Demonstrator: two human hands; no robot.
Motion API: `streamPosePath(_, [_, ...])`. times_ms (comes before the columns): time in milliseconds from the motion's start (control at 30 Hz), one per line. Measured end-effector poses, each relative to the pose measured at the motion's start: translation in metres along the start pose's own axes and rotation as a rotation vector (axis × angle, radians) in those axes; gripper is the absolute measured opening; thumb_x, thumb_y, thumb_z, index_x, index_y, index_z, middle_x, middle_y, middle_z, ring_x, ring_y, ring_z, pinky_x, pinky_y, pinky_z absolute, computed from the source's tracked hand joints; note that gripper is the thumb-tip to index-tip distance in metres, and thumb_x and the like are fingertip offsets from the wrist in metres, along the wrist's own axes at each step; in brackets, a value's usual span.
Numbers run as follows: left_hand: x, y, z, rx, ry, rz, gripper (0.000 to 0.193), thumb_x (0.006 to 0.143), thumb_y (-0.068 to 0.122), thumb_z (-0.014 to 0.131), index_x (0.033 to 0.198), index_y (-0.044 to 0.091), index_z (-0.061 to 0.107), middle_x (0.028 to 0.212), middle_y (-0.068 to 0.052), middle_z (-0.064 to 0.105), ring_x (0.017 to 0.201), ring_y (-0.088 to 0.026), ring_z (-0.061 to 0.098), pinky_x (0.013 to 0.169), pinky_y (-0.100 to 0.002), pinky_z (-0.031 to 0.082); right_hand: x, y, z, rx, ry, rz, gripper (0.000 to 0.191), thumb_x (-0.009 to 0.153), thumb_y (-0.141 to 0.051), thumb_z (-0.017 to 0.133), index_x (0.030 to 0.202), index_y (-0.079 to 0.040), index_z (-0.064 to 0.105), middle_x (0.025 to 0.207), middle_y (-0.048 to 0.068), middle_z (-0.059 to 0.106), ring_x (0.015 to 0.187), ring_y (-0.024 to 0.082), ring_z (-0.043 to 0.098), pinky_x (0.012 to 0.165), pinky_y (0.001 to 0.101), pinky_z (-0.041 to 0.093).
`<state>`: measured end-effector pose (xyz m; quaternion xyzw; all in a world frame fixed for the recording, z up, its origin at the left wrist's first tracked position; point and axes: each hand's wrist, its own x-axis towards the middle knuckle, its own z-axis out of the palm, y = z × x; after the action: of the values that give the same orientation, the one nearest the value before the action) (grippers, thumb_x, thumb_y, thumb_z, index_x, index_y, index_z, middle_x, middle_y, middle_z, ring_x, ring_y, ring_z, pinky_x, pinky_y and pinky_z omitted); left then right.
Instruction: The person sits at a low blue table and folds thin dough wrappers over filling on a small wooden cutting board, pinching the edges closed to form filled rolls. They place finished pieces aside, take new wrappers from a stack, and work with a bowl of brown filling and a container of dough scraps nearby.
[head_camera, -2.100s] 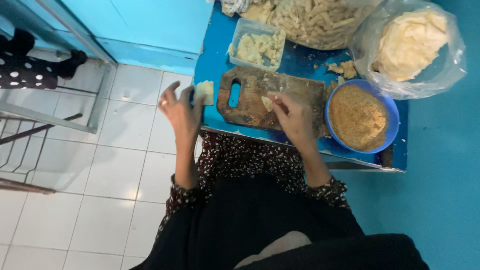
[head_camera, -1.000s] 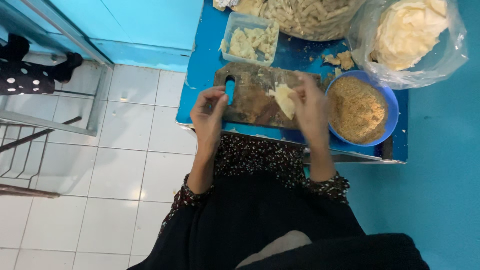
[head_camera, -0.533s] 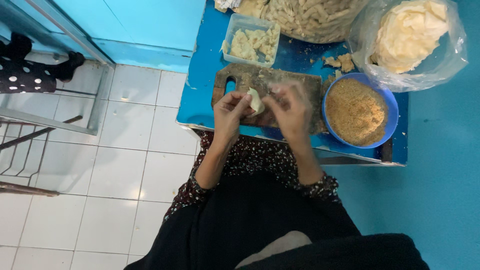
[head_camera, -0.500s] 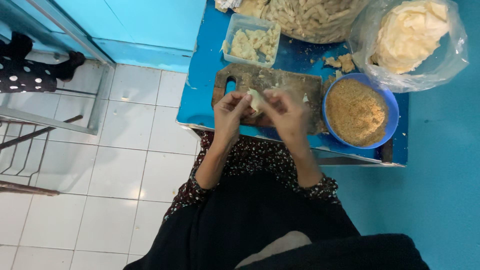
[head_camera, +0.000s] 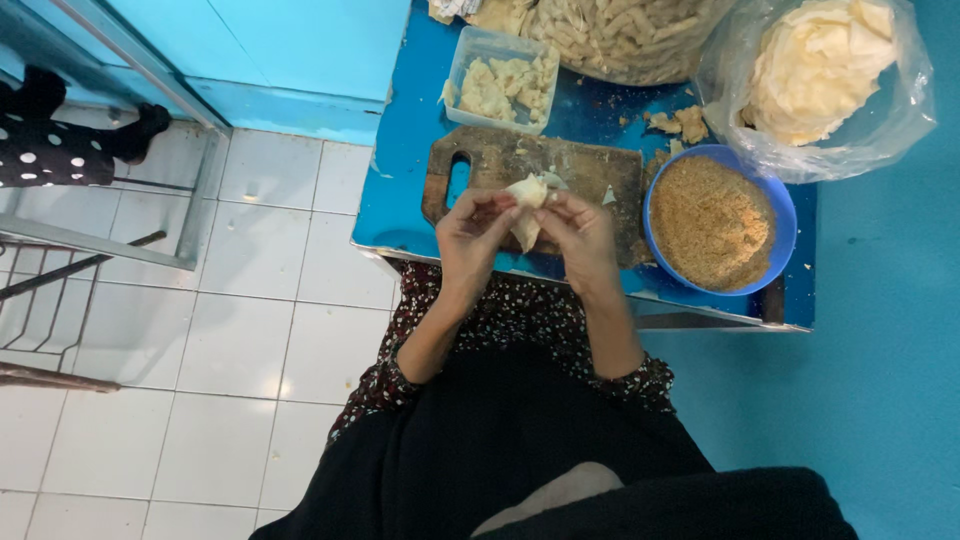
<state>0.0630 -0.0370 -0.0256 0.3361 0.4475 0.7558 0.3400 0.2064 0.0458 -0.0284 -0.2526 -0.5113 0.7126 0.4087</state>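
Both hands meet over the near edge of a worn wooden cutting board on a blue table. My left hand and my right hand pinch a pale thin dough wrapper between them, folded into a small wedge. A clear plastic tub of pale filling pieces stands just beyond the board on the left.
A blue bowl of golden crumbs sits right of the board. Behind it lies a clear bag of stacked pale wrappers, and a large container of finished rolls stands at the back. White floor tiles and a metal rack are to the left.
My left hand came in from the table's left edge to the board. Both hands closed together around the wrapper, which went from lying flat in the right hand to folded.
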Motion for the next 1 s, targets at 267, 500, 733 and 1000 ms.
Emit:
streamPosePath(267, [-0.012, 0.020, 0.000, 0.066, 0.057, 0.250, 0.013, 0.096, -0.002, 0.072, 0.108, -0.001, 0.067, 0.116, -0.005, 0.061, 0.107, -0.011, 0.065, 0.091, -0.024, 0.059, -0.005, -0.015, 0.003, 0.448, 0.064, 0.145, 0.016, 0.102, -0.009, 0.061, 0.112, 0.002, 0.069, 0.104, 0.014, 0.074, 0.091, 0.022, 0.075, 0.080, 0.0376, 0.063])
streamPosePath(500, [-0.012, 0.013, -0.002, -0.049, -0.010, -0.044, 0.016, 0.100, 0.006, 0.071, 0.113, -0.004, 0.074, 0.107, -0.004, 0.070, 0.092, -0.008, 0.066, 0.080, -0.022, 0.055, -0.023, -0.035, 0.040, -0.803, 0.051, -0.601, 0.013, 0.097, -0.002, 0.074, 0.109, 0.002, 0.075, 0.119, 0.018, 0.073, 0.110, 0.024, 0.072, 0.093, 0.0346, 0.058])
streamPosePath(733, [-0.008, -0.002, -0.003, -0.125, 0.006, -0.085, 0.012, 0.101, 0.007, 0.069, 0.104, -0.003, 0.074, 0.101, -0.003, 0.072, 0.087, -0.009, 0.070, 0.077, -0.024, 0.059, -0.018, -0.020, 0.028, -0.282, 0.137, -0.186, 0.014, 0.101, -0.003, 0.070, 0.112, 0.004, 0.076, 0.110, 0.013, 0.075, 0.098, 0.017, 0.072, 0.085, 0.0282, 0.061])
streamPosePath(1000, [-0.008, -0.001, 0.000, -0.122, -0.049, -0.019, 0.011, 0.097, 0.000, 0.070, 0.105, -0.007, 0.072, 0.114, -0.007, 0.065, 0.094, -0.012, 0.069, 0.082, -0.027, 0.062, -0.020, -0.006, 0.021, -0.395, 0.099, -0.384, 0.012, 0.095, 0.005, 0.073, 0.107, 0.006, 0.069, 0.111, 0.006, 0.071, 0.100, 0.012, 0.069, 0.087, 0.0268, 0.058])
